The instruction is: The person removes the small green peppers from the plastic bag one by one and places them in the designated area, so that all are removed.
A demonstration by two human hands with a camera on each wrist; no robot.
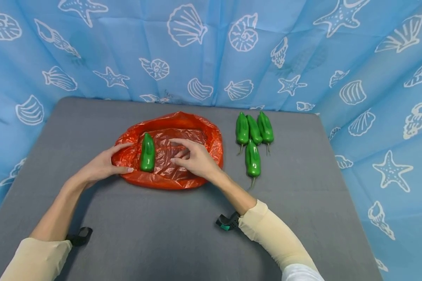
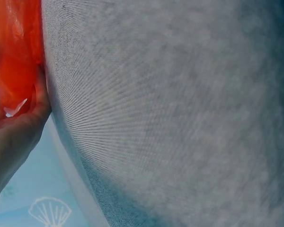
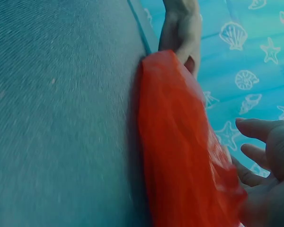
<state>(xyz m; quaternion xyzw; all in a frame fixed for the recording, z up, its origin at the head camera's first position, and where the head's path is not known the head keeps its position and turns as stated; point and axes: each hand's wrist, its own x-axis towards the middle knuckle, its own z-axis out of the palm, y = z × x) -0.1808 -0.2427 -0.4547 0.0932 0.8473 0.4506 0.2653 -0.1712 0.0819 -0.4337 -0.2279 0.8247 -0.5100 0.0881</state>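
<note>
A red plastic bag (image 1: pixel 172 185) lies on the table with its mouth spread wide and its rim rolled outward. Inside, at its left end, is one glossy green pepper (image 1: pixel 147 153). My left hand (image 1: pixel 100 166) holds the bag's left end, thumb at the near side and fingers at the far side; the left wrist view shows the red plastic (image 2: pixel 19 52) between them. Over the bag's right half hovers my right hand (image 1: pixel 197 158), fingers loosely bent and apart, holding nothing. In the right wrist view its fingers (image 3: pixel 258 128) are spread beside the red wall.
To the right of the bag, three green peppers (image 1: pixel 254 130) lie side by side, and another pepper (image 1: pixel 253 160) lies just in front of them. The grey table (image 1: pixel 154 234) backs onto a blue curtain (image 1: pixel 211 58) with white sea shapes.
</note>
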